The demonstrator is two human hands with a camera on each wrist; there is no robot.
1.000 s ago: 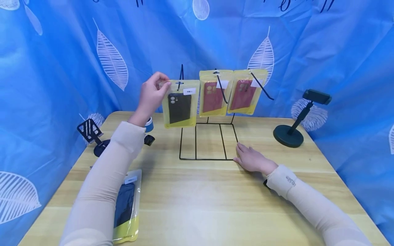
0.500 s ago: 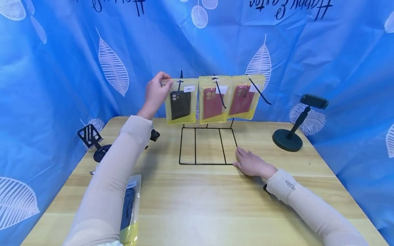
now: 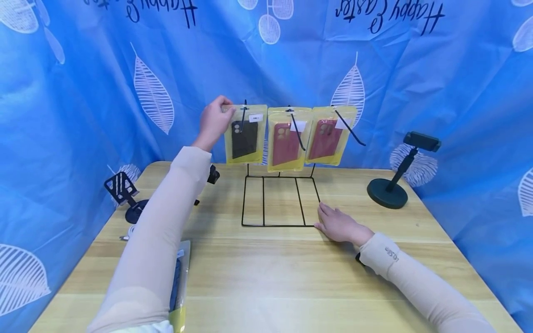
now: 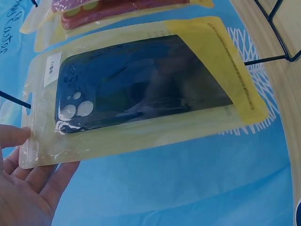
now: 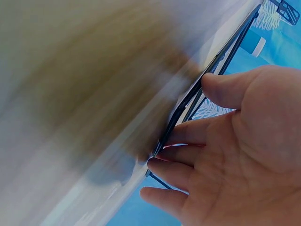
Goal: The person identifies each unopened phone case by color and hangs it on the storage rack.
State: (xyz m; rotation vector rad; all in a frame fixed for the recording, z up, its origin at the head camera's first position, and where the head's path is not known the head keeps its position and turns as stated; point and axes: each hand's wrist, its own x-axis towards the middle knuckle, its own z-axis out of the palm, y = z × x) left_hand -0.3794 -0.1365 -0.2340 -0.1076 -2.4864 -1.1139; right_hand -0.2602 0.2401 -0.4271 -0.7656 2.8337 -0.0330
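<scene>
In the head view, my left hand (image 3: 214, 121) pinches the top left corner of a clear-and-yellow pouch holding a black phone case (image 3: 244, 141). The pouch hangs upright, its top hole around the left hook of a black wire display rack (image 3: 284, 226). The left wrist view shows the thumb and fingers gripping the pouch's edge (image 4: 117, 153) beside that hole. Two pouches with red phone cases hang on the other hooks, one in the middle (image 3: 286, 145) and one at right (image 3: 325, 138). My right hand (image 3: 339, 225) presses its fingertips against the rack base's front right corner.
Another pouch (image 3: 179, 296) lies on the wooden table (image 3: 258, 277), partly hidden by my left sleeve. A black phone stand (image 3: 134, 208) is at left, with a cable (image 3: 130, 231) near it. A dark green phone stand (image 3: 387, 193) is at right. A blue curtain (image 3: 266, 69) surrounds the table.
My left hand has moved the black case's pouch back along the left hook, toward the rack. The head view has tilted up slightly. My right hand keeps its place at the base corner.
</scene>
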